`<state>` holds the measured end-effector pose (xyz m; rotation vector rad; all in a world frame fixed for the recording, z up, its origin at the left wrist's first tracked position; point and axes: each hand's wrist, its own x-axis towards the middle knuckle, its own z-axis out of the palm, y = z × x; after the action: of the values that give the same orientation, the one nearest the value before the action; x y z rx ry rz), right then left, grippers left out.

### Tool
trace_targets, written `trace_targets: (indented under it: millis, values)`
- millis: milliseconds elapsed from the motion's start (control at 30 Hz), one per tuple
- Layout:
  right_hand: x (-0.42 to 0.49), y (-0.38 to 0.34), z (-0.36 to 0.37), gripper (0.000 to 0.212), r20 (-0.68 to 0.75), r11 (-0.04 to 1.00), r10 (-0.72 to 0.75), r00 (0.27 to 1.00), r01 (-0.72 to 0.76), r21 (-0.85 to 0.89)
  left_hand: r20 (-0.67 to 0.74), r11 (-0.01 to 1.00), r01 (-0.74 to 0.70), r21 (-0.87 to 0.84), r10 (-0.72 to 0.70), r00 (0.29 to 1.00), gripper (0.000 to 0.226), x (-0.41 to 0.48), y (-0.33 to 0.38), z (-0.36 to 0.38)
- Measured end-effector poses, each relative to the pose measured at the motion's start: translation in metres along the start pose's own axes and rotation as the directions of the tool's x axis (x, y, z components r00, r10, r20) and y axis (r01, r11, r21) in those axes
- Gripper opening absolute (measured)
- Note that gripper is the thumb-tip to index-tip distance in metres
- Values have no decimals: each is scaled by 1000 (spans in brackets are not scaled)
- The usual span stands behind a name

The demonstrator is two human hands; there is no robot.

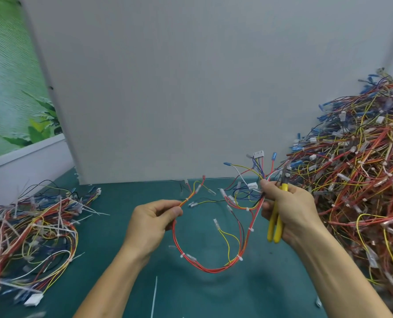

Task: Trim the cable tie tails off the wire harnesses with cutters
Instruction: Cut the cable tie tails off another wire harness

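The left hand (153,222) pinches one end of a wire harness (213,255) between thumb and fingers, closed on a red and yellow bundle just below a small white cable tie (186,199). From that pinch the harness hangs down in a long red loop over the green table mat (122,283) and climbs again to the right hand (289,207), which grips the other end where the wires fan out. Above that grip the loose leads spread upward and outward, ending in a white connector (258,154) and blue terminals (274,156). The right hand also holds yellow-handled cutters (275,222): the two handles lie close together under the curled fingers and stick out below the palm, while the dark tip points up past the knuckles, beside the fanned leads; whether the blades are fully shut cannot be told. Several white ties sit along the loop between the two grips, one at the bottom left (182,255) and one at the bottom right (239,258). Beyond the right hand, well to its outer side, rises a large pile of harnesses (356,180) in red, yellow and blue. On the outer side of the left hand lies a smaller heap of harnesses (30,228) with long white tie tails sticking out. Below the hanging loop a loose white tie tail (154,294) lies on the mat. A grey board (179,88) stands behind both hands.
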<state>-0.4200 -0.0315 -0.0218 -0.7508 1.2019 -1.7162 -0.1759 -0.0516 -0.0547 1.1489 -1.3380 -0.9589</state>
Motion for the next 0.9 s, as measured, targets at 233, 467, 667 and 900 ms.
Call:
trace_targets:
  millis: [233, 467, 667, 900]
  values:
    - [-9, -6, 8, 18, -4, 995, 78, 997, -78, 55, 227, 646, -384, 660, 315, 921, 27, -16, 4, 22]
    - [-18, -12, 14, 14, 40, 995, 63, 997, -66, 76, 502, 824, -410, 392, 181, 846, 31, -43, 13, 53]
    - [-39, -11, 26, 9, 337, 676, -286, 897, 438, -592, 459, 932, 200, -303, -41, 888, 18, -37, 12, 54]
    - [-63, 4, 49, 25, 375, 296, -303, 876, 460, -837, 341, 932, 111, -344, 14, 940, 14, -35, 14, 56]
